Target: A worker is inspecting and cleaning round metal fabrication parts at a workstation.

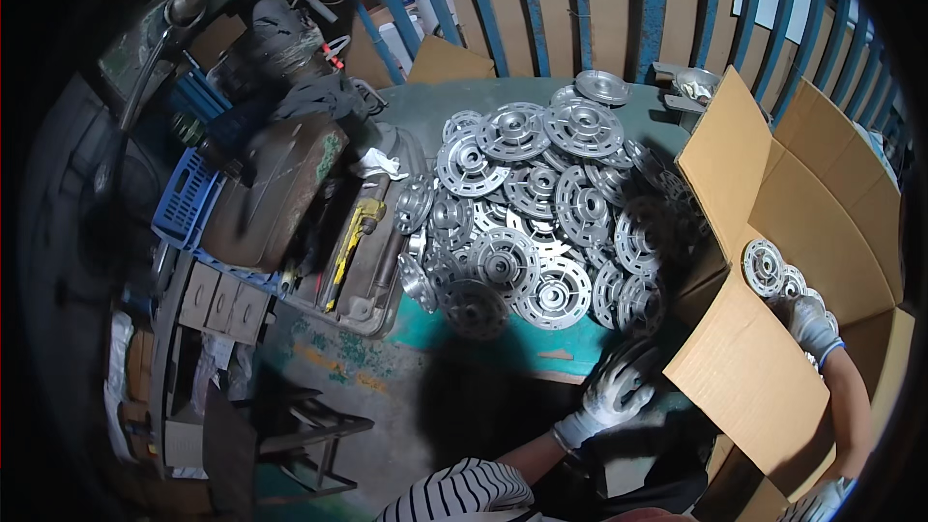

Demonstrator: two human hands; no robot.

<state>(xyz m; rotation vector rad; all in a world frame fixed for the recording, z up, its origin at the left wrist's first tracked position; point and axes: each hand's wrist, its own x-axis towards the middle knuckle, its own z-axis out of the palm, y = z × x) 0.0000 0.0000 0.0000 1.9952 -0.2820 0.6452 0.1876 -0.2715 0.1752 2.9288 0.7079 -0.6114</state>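
My left hand [621,392], in a grey-white glove with darker fingertips, hovers by the front edge of the green table [541,360]. Its fingers are loosely apart and nothing shows in them. My right hand [814,327], also gloved, reaches down inside a large open cardboard box [822,195]. It is at several round metal discs, the nearest clear one being a slotted disc [764,267]. Its fingertips are hidden, so I cannot see whether it grips one. A heap of similar silvery discs [551,295] covers the table's middle.
Left of the heap are a yellow tool [358,232], a brown metal cover [275,188] and a blue plastic basket [179,195]. Blue bars [651,10] line the far side. A box flap [744,358] juts between my arms. A dark metal stand [309,440] occupies the lower left.
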